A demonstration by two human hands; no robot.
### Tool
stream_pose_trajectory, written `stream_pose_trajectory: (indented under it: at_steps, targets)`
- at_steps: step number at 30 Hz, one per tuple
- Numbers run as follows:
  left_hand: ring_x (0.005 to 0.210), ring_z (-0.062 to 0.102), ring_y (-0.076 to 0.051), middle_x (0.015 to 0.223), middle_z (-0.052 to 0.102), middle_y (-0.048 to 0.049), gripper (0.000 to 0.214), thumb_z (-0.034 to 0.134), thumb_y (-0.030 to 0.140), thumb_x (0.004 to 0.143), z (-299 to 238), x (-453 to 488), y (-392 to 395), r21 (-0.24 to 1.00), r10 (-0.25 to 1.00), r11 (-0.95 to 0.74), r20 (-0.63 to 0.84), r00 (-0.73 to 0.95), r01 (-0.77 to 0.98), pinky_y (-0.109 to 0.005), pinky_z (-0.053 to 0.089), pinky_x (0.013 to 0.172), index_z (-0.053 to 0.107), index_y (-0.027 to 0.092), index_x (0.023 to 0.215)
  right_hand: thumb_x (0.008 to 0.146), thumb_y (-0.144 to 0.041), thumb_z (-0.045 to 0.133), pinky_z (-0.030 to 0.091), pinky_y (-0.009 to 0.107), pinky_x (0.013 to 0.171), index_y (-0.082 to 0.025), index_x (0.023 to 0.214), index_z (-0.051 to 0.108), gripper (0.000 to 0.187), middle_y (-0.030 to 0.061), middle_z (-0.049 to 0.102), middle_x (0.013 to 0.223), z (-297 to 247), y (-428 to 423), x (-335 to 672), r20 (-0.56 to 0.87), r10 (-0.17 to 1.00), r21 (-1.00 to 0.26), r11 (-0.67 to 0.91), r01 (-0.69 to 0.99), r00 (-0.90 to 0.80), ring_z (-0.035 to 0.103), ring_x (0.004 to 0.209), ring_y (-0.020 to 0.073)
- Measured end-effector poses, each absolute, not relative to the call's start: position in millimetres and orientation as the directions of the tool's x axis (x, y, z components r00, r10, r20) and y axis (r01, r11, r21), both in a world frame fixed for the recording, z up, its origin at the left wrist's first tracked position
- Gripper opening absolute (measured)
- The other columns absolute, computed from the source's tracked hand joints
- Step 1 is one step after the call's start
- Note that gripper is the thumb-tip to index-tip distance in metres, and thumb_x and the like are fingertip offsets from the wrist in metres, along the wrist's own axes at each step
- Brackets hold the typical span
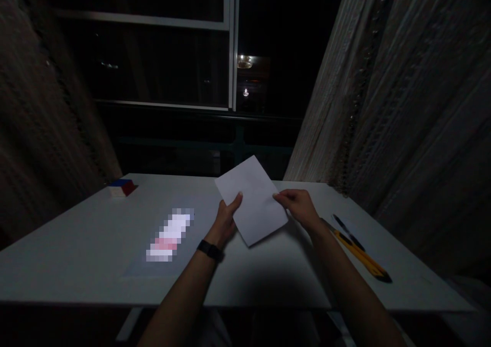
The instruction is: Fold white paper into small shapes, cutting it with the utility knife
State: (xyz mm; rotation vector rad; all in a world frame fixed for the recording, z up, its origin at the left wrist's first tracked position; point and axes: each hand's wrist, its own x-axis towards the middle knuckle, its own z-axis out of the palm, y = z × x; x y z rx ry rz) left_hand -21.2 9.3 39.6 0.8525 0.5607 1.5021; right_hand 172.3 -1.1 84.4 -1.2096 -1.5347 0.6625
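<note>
A white, roughly rectangular piece of paper (252, 203) is held up at a slant above the table. My left hand (227, 216) grips its left side, thumb on the near face and the fingers hidden behind. At the right edge, my right hand (299, 203) pinches the paper between thumb and fingers. Whether it is one sheet or folded layers, I cannot tell. On my left wrist is a dark watch (210, 250).
The white table (88, 244) bears a Rubik's cube (121, 187) at far left and a pixelated bright screen (169, 237) on a pale sheet (140, 265). A yellow box cutter (362, 256) and a dark pen (348, 232) lie right. Curtains (330, 106) flank the dark window (161, 60).
</note>
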Motion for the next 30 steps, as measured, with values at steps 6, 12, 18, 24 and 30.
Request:
stream_pose_trajectory:
  at_steps: [6, 12, 18, 24, 30]
  targets:
    - [0.095, 0.062, -0.025, 0.102, 0.067, -0.0141, 0.051, 0.073, 0.039, 0.066, 37.8, -18.1, 11.7, 0.808, 0.974, -0.217, 0.219, -0.062, -0.548, -0.036, 0.047, 0.088, 0.060, 0.009, 0.106, 0.061, -0.049, 0.064, 0.035, 0.025, 0.047, -0.012, 0.059, 0.067, 0.037, 0.0028, 0.060, 0.050, 62.5, 10.0, 177.3, 0.273, 0.958, -0.886, 0.214, 0.412, 0.088, 0.052, 0.048, 0.0150]
    - [0.098, 0.062, -0.025, 0.104, 0.067, -0.0141, 0.050, 0.072, 0.034, 0.068, 42.3, -21.7, 10.0, 0.797, 0.981, -0.140, 0.194, 0.030, -0.588, -0.038, 0.046, 0.090, 0.058, 0.010, 0.109, 0.061, -0.049, 0.064, 0.037, 0.026, 0.050, -0.012, 0.061, 0.068, 0.038, 0.0044, 0.062, 0.054, 56.4, 13.0, 183.4, 0.275, 0.955, -0.865, 0.197, 0.462, 0.107, 0.054, 0.053, 0.0169]
    - [0.102, 0.060, -0.026, 0.104, 0.066, -0.0134, 0.043, 0.070, 0.030, 0.072, 45.9, -22.2, 7.9, 0.763, 0.983, -0.099, 0.173, 0.054, -0.639, -0.039, 0.045, 0.093, 0.059, 0.010, 0.107, 0.059, -0.046, 0.066, 0.038, 0.026, 0.051, -0.012, 0.061, 0.067, 0.034, 0.0038, 0.062, 0.055, 52.2, 12.9, 185.3, 0.272, 0.959, -0.894, 0.221, 0.389, 0.080, 0.053, 0.051, 0.0150]
    - [0.100, 0.061, -0.026, 0.103, 0.067, -0.0153, 0.041, 0.062, 0.030, 0.079, 45.7, -23.7, 9.9, 0.725, 0.988, 0.003, 0.103, 0.114, -0.688, -0.040, 0.046, 0.092, 0.057, 0.008, 0.113, 0.058, -0.047, 0.066, 0.035, 0.025, 0.048, -0.012, 0.057, 0.065, 0.035, 0.0032, 0.059, 0.050, 50.6, 10.0, 186.1, 0.242, 0.966, -0.904, 0.192, 0.383, 0.088, 0.051, 0.048, 0.0143]
    - [0.096, 0.063, -0.027, 0.098, 0.068, -0.0157, 0.040, 0.061, 0.032, 0.080, 45.3, -23.6, 10.0, 0.712, 0.991, 0.014, 0.081, 0.103, -0.702, -0.040, 0.049, 0.089, 0.058, 0.007, 0.111, 0.064, -0.051, 0.060, 0.032, 0.025, 0.048, -0.013, 0.057, 0.064, 0.039, 0.0024, 0.057, 0.049, 46.0, 6.0, 185.3, 0.231, 0.972, -0.848, 0.179, 0.499, 0.045, 0.048, 0.047, 0.0133]
